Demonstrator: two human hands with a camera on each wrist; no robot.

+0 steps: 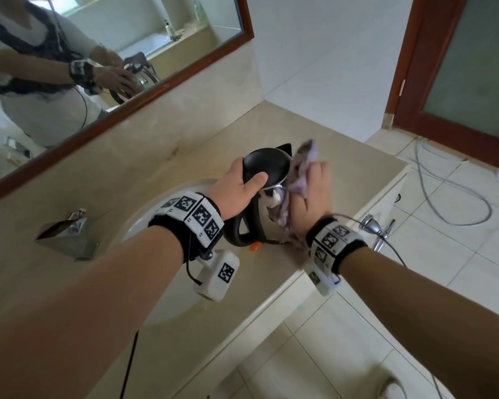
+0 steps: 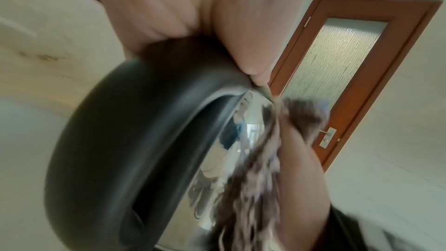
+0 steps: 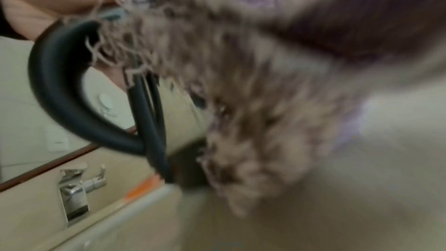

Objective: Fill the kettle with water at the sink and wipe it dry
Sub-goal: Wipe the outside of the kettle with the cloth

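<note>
A steel kettle [image 1: 267, 168] with a black lid and a black loop handle [image 1: 242, 228] stands on the beige counter [image 1: 185, 145] just right of the sink. My left hand [image 1: 242, 182] grips the top of the kettle, thumb across the lid. My right hand [image 1: 311, 194] holds a purple-grey fringed cloth [image 1: 303, 165] against the kettle's right side. In the left wrist view the handle [image 2: 115, 150], the shiny body [image 2: 231, 150] and the cloth [image 2: 260, 169] fill the frame. The right wrist view is blurred: cloth [image 3: 229, 102] over the kettle [image 3: 178, 114].
The white sink [image 1: 144, 223] lies under my left wrist, with a chrome tap [image 1: 69, 231] to its left. A mirror [image 1: 98, 53] runs along the wall. A hose [image 1: 450, 185] lies on the tiled floor, and a wooden door [image 1: 458, 67] stands at the far right.
</note>
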